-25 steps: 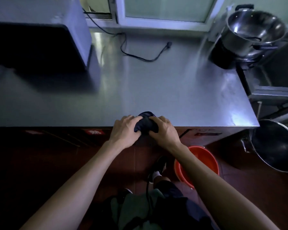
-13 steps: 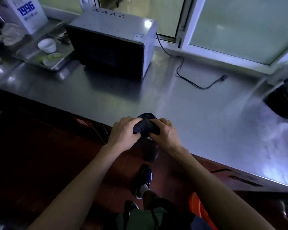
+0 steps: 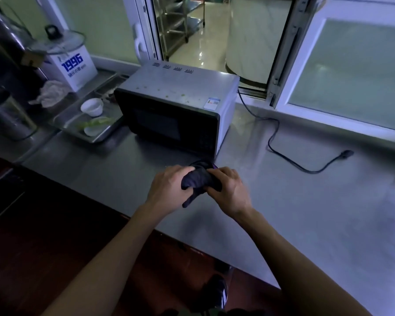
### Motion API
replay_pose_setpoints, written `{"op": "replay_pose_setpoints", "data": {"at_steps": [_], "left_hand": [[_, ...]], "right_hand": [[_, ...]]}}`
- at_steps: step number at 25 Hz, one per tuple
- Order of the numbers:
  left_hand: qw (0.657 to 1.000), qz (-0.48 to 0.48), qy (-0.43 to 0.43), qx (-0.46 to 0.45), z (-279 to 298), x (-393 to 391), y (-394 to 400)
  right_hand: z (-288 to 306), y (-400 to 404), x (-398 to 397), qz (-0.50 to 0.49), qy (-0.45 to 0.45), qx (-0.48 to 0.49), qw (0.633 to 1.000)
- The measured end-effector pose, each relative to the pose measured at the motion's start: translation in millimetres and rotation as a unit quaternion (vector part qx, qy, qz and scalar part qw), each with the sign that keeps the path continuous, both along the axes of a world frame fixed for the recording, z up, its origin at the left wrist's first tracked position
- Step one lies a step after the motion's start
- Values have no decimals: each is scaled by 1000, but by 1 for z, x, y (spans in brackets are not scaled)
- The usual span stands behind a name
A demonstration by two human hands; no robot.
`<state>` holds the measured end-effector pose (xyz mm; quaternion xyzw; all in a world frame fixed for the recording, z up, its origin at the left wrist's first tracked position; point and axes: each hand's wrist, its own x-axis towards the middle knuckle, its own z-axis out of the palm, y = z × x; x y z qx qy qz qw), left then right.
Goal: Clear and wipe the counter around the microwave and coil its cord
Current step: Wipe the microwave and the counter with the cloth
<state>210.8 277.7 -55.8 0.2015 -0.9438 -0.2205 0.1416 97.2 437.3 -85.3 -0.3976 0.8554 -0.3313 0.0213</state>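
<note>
Steel counter (image 3: 306, 220) runs L to R under you, w/ your two hands working over its near-centre part. Your left hand (image 3: 167, 190) has fingers curled round the L end of a dark cloth (image 3: 198, 179), bunched into a wad; your right hand (image 3: 228, 190) grips the R end, fingers wrapped over it, thumb side toward you. One tail of the cloth hangs down btwn the hands; can't tell if the wad touches the counter. Microwave (image 3: 176, 110) sits just beyond the hands, far-left of them, door dark, top speckled w/ green crumbs, small label at its near-right top corner. Its black cord (image 3: 271, 137) leaves the back R side, snakes loose across the counter to the R, uncoiled, plug (image 3: 347, 153) lying flat well apart from the microwave, near the window frame (image 3: 328, 115). L of the microwave: metal tray (image 3: 69, 124) touching or just beside it, holding a white cup (image 3: 92, 107), a small dish and green scraps. Farther L, a white box (image 3: 75, 67) marked 1996, a crumpled rag (image 3: 50, 92) near it, a glass lid (image 3: 57, 42) leaning above. Your shoe (image 3: 217, 293) shows on the floor at near edge.
</note>
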Motion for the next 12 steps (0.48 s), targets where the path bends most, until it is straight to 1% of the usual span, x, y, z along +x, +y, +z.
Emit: {"op": "replay_pose_setpoints", "data": {"at_steps": [4, 9, 12], "left_hand": [[1000, -3, 18, -11, 11, -34, -31], [999, -41, 28, -12, 19, -78, -77], [996, -78, 45, -20, 24, -106, -115]], "right_hand": [[16, -27, -30, -10, 10, -24, 1000], [31, -63, -65, -44, 35, -33, 998], [39, -93, -79, -86, 55, -34, 994]]}}
